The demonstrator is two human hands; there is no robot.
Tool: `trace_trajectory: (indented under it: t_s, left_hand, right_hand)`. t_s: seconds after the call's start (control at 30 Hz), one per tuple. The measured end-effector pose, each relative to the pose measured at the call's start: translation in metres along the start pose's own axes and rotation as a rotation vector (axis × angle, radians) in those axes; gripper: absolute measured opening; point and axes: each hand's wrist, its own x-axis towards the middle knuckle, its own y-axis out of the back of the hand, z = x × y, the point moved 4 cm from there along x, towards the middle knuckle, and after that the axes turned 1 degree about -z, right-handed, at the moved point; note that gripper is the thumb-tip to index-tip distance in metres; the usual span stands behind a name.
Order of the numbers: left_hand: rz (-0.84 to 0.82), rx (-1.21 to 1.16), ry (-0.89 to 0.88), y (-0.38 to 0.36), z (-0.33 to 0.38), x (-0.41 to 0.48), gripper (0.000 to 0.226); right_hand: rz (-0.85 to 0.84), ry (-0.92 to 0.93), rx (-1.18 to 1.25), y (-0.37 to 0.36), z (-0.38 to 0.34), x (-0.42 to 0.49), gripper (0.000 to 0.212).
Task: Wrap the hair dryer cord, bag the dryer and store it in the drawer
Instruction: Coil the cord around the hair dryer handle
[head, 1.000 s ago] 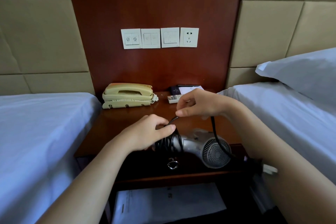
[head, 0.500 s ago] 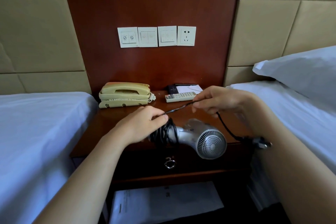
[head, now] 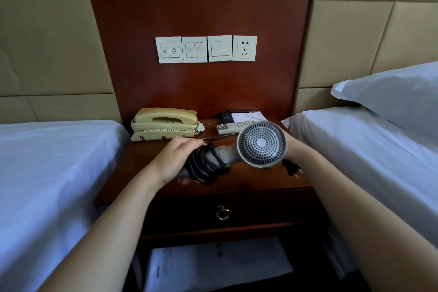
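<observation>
Hiding the right hand point(head: 291, 149), the hair dryer point(head: 262, 143) fills the left hand point(head: 174, 161).

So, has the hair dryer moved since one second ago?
Yes. The hair dryer rose away from the drawer handle toward the remote, its grille now facing the camera.

You're swinging the dryer point(head: 262, 143) up in your left hand point(head: 175, 161), so its grille is now facing you instead of the nightstand's point(head: 248, 181) front edge. Your right hand point(head: 289, 147) is going behind the dryer's head, mostly hidden, drawing the cord point(head: 201, 164) across. The plug point(head: 292, 169) is hanging closer in, near the right edge.
</observation>
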Motion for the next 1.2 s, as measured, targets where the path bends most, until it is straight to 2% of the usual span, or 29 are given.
trace_trajectory:
  t_s: [0.07,0.17,0.3,0.43,0.53,0.57,0.7,0.83,1.03,1.2]
  left_hand:
    - [0.022,-0.109,-0.015,0.002,-0.001,0.0,0.052]
    - [0.084,-0.228,-0.024,0.005,-0.004,0.001,0.061]
    - [0.292,-0.303,0.085,0.019,-0.018,0.005,0.059]
    - [0.548,-0.227,0.254,0.031,-0.027,0.003,0.047]
    - [0.636,-0.136,0.303,0.036,-0.033,-0.001,0.041]
    - [0.643,-0.089,0.293,0.038,-0.034,-0.002,0.039]
    - [0.641,0.208,0.213,0.044,-0.03,-0.001,0.041]
    - [0.577,0.479,0.179,0.041,-0.024,0.001,0.048]
    - [0.313,0.525,0.187,0.012,-0.008,0.0,0.081]
    - [0.057,0.391,0.217,-0.01,0.003,-0.004,0.093]
  right_hand:
    - [0.007,-0.029,-0.031,-0.012,0.004,-0.001,0.036]
    - [-0.023,0.001,-0.094,-0.028,0.007,0.003,0.016]
    - [-0.153,-0.02,-0.289,-0.052,0.003,0.011,0.04]
    - [-0.259,0.039,-0.453,-0.067,-0.023,0.007,0.04]
    - [-0.333,0.079,-0.589,-0.077,-0.046,-0.003,0.019]
    - [-0.333,0.105,-0.684,-0.081,-0.054,-0.007,0.018]
    - [-0.24,0.268,-0.976,-0.088,-0.083,-0.015,0.029]
    - [-0.003,0.429,-0.982,-0.075,-0.107,-0.015,0.027]
    - [0.094,0.501,-0.81,-0.053,-0.11,-0.008,0.027]
    - [-0.001,0.355,-0.606,-0.043,-0.089,-0.002,0.032]
